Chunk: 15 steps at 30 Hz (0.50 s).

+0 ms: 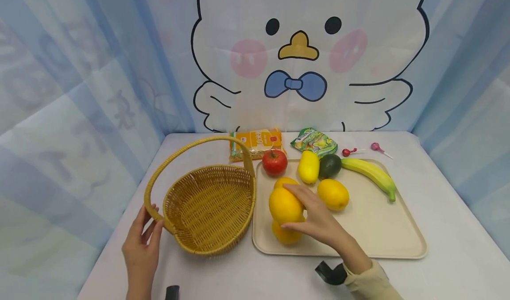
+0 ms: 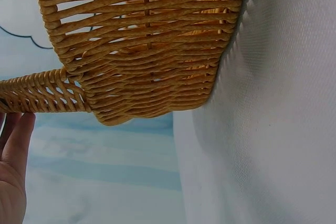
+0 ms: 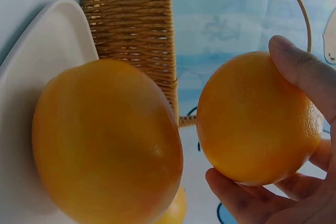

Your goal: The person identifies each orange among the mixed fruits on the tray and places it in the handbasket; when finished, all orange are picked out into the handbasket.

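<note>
My right hand (image 1: pixel 320 218) holds an orange (image 1: pixel 285 206) above the tray, thumb and fingers around its sides. The right wrist view shows this orange (image 3: pixel 257 119) apart from a larger-looking orange fruit (image 3: pixel 105 140) on the tray. In the head view, one orange (image 1: pixel 286 236) is partly hidden below the held one, another (image 1: pixel 284 182) behind it. My left hand (image 1: pixel 142 244) grips the handle of a wicker basket (image 1: pixel 211 207) near its lower left end. The basket stands on the table left of the tray, and its inside shows only bare weave.
On the beige tray (image 1: pixel 382 233) lie a red apple (image 1: pixel 275 163), a long yellow fruit (image 1: pixel 308 167), an avocado (image 1: pixel 330 166), a lemon (image 1: pixel 333 194) and a banana (image 1: pixel 370 175). Behind it are an orange packet (image 1: pixel 256 143), a green packet (image 1: pixel 314 141) and two lollipops (image 1: pixel 376 147).
</note>
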Tool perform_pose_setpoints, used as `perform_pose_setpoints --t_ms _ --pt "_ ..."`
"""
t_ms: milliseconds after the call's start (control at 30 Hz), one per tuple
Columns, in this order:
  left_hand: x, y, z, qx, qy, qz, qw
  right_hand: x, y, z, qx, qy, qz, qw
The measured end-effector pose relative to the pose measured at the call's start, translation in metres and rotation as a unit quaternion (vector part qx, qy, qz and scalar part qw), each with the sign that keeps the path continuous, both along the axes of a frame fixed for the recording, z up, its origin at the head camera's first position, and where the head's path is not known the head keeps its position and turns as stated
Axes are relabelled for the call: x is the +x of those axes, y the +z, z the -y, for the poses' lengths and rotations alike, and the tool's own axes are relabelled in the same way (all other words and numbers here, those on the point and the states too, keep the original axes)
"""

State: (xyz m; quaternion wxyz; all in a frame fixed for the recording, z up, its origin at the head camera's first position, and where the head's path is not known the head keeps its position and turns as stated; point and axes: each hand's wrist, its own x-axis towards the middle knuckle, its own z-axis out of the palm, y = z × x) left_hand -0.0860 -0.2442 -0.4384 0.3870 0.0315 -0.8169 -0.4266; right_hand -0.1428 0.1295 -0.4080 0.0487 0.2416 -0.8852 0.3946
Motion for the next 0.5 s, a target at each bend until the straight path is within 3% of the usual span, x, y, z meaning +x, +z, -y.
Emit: perform_pose_setpoints --t_ms 300,500 --pt "0.0 0.0 0.0 0.0 -0.003 0.001 1.0 -0.004 0.005 0.013 0.015 0.021 -0.022 0.999" --pt "-0.001 -0.001 0.001 0.003 -0.008 -0.004 1.0 -0.006 0.007 0.018 0.0 0.044 -0.004 0.999"
